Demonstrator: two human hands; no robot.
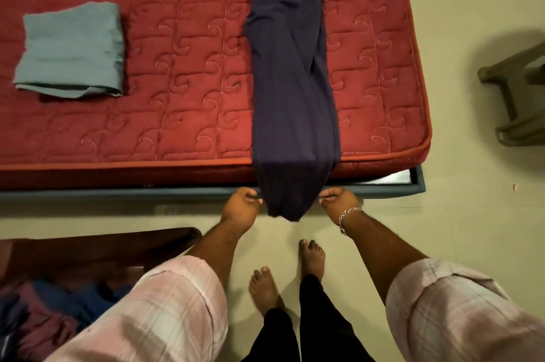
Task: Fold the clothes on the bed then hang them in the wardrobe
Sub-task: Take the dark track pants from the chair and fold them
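Red mattress | both grips, left hand and right hand, pinch navy garment hem

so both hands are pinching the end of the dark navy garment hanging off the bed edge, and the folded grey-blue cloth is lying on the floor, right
Not quite. The folded grey-blue cloth lies on the red mattress, not on the floor. The rest holds: the left hand and the right hand each pinch the end of the dark navy garment hanging off the bed edge. The head view shows it.
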